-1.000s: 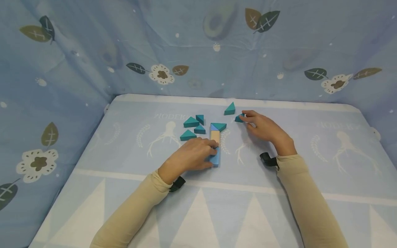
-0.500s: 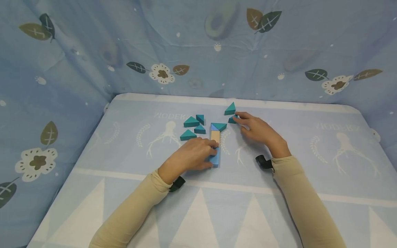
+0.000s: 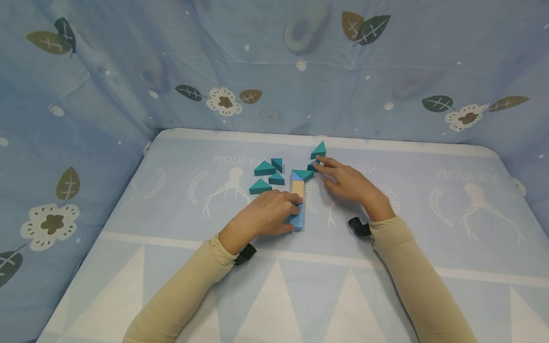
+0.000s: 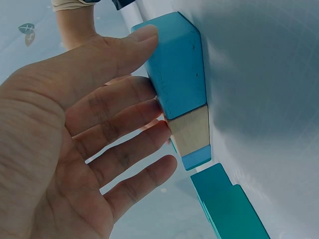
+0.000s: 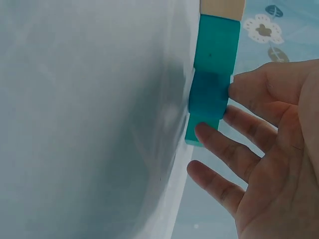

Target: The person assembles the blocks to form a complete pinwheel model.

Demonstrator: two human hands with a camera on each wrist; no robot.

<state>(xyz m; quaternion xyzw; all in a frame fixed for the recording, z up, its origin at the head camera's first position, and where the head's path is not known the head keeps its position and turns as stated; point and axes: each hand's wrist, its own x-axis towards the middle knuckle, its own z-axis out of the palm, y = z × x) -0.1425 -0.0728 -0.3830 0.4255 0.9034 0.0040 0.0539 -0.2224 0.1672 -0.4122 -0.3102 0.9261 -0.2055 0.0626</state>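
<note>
My left hand [image 3: 268, 214] rests at the left of a row of blocks. Its thumb touches the near end of a light blue block [image 3: 299, 221], and its nearly straight fingers lie along that block and the wooden-coloured block [image 3: 298, 189] beyond. At the row's far end sit a small blue triangle [image 3: 296, 176] and a teal triangle [image 3: 305, 174]. My right hand [image 3: 349, 183] touches the right side of a darker teal triangular block [image 5: 208, 94] with its fingertips, fingers extended. In the head view this block lies just beyond the row's teal triangle, partly hidden by fingers.
Left of the row lie several loose teal triangular blocks [image 3: 265, 168]. Another teal triangle [image 3: 319, 150] stands just behind the right fingertips. The table [image 3: 171, 290] has a patterned cover. A blue printed curtain [image 3: 274, 62] hangs behind it and at the left.
My right hand has moved left and slightly nearer, sliding the darker teal triangle from the right up close to the row's far end. The left hand has stayed on the row.
</note>
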